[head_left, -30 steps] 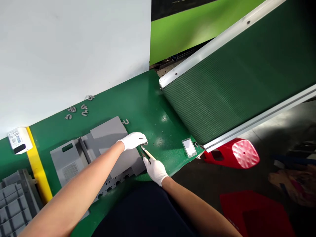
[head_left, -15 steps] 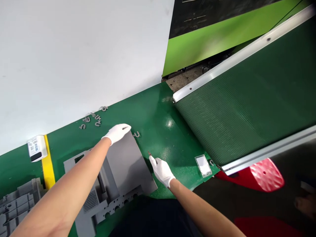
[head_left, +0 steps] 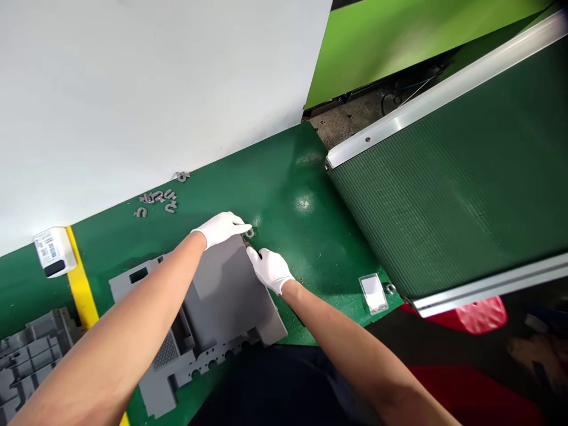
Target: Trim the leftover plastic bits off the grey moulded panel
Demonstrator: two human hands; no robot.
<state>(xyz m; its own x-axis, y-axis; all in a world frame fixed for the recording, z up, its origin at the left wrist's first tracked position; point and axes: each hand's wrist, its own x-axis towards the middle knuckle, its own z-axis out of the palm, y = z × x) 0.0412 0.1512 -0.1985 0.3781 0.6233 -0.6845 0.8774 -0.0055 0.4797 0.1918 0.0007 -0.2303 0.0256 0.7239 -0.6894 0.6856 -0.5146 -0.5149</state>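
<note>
A large grey plastic panel [head_left: 226, 284] with slots and holes lies on the green table before me. At its far right corner is a small grey hook-shaped plastic piece [head_left: 249, 232]. My left hand [head_left: 222, 228], in a white glove, is over that corner with its fingertips closed on the hook-shaped piece. Just below it my right hand [head_left: 270, 270], also gloved, is closed round a slim tool with a dark tip [head_left: 245, 241]. The tip meets the panel's corner beside the piece; most of the tool is hidden in my fingers.
Several similar grey hook pieces [head_left: 158, 197] lie by the white wall. A white labelled box [head_left: 55, 252] sits by yellow tape [head_left: 83, 290]. Another grey moulded part [head_left: 39, 355] is at lower left. A conveyor [head_left: 444, 177] adjoins the right end, near a clear-framed card [head_left: 373, 293].
My right hand has moved up and left, bringing the tool's tip to the panel's corner. The fingertips of my left hand have shifted right onto the hook-shaped piece. The view has tilted slightly.
</note>
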